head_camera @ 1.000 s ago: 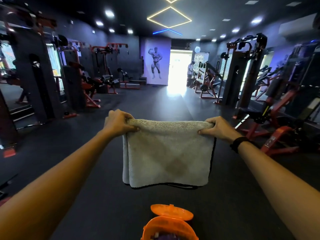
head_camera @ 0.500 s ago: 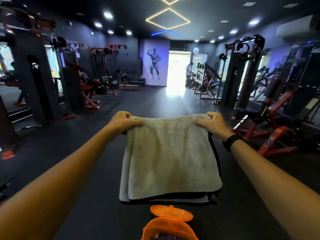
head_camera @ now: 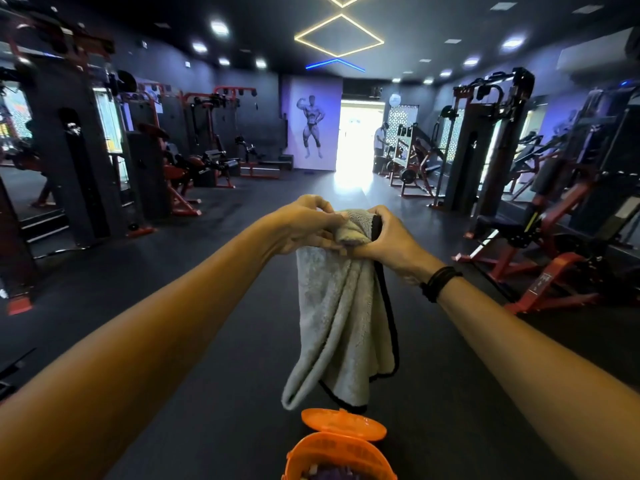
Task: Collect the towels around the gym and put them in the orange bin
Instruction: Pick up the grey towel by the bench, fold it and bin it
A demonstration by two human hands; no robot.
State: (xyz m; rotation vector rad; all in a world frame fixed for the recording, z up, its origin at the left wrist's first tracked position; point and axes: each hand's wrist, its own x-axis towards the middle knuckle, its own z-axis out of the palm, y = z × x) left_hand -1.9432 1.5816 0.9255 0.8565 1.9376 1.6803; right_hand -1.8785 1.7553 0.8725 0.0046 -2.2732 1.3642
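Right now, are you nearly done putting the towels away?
Partly. The orange bin stands open with something already inside. Both hands, left hand and right hand, hold a grey towel bunched up above it. It is not in yet. I can't see any other towels from here.

Bare forearms; black wristband [head_camera: 439,283] on right wrist

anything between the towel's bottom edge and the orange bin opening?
Head view: the hanging towel ends just above the orange bin. Only the bin's flipped-open lid and dark floor show between them. Both hands grip the towel's top.
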